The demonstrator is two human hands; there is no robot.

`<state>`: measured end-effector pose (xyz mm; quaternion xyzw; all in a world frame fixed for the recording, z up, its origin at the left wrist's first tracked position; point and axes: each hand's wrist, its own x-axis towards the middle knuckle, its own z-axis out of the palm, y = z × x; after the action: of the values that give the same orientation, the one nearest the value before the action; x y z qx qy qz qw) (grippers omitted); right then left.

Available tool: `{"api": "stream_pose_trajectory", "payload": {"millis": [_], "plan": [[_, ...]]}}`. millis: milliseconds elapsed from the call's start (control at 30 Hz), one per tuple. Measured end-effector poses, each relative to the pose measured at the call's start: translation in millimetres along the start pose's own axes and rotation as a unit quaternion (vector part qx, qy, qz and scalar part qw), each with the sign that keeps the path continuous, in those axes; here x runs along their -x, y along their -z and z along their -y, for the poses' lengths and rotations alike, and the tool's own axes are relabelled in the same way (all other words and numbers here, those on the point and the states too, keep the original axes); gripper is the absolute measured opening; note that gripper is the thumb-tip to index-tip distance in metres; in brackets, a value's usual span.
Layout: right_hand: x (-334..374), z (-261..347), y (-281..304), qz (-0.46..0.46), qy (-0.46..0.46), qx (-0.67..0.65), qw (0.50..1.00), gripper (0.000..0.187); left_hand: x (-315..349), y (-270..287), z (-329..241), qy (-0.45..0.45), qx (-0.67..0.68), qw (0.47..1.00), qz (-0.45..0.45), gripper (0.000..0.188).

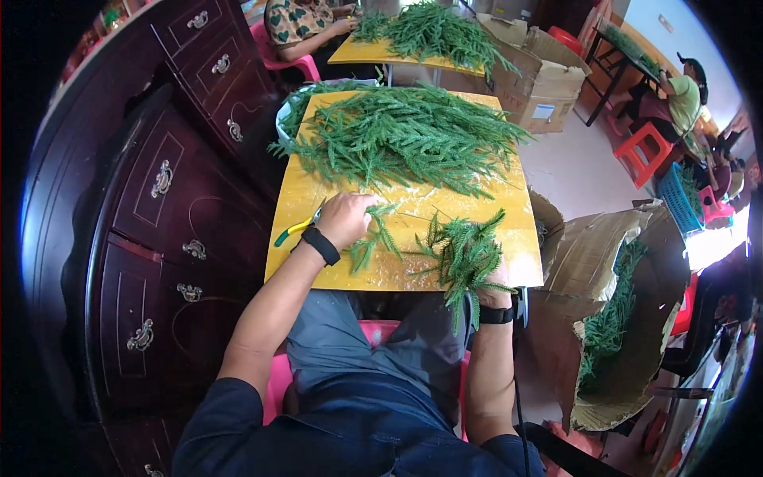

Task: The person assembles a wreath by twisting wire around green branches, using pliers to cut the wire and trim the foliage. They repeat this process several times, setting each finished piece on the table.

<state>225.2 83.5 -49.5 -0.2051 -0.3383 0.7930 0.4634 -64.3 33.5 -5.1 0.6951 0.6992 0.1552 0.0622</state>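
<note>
Fingers of the left hand (pixel 346 219) are curled down onto the yellow table (pixel 302 199), closed over the stem end of a small green sprig (pixel 373 234) that fans out just to their right. Whether they truly pinch the stem or only press it flat is hard to tell, since the back of the hand hides the fingertips. Just behind that hand, to its left, lie green-handled pliers (pixel 298 228), their handles pointing away from the fingers toward the table's edge; they seem to touch the hand, though the contact is hidden. A black wristband (pixel 321 246) sits on that wrist.

Fingers of the right hand (pixel 494 296) are wrapped shut around the stems of a thick bunch of green sprigs (pixel 465 254), which stands up from the grip and spreads its needled tips over the near right corner of the table. Most of the hand is buried under the foliage. A black watch (pixel 497 315) shows on that wrist.

Beyond both hands, across the far half of the table, lies a big loose heap of the same artificial fir sprigs (pixel 405 139). Well to the right of the right hand an open cardboard box (pixel 628 262) holds more greenery. To the left of the left hand stands a dark wooden cabinet (pixel 159 222) with metal handles.
</note>
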Motion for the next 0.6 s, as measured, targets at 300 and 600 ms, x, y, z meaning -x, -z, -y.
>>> {"api": "stream_pose_trajectory", "payload": {"millis": [300, 600], "plan": [[-0.6, 11.9, -36.6, 0.037, -0.072, 0.018, 0.997, 0.031, -2.0, 40.0, -47.0, -0.059, 0.097, 0.991, -0.073, 0.023], [3.4, -11.5, -20.3, 0.199, 0.009, 0.135, 0.971, 0.028, -7.8, 12.6, -91.1, -0.094, 0.328, 0.934, -0.104, 0.024]]}}
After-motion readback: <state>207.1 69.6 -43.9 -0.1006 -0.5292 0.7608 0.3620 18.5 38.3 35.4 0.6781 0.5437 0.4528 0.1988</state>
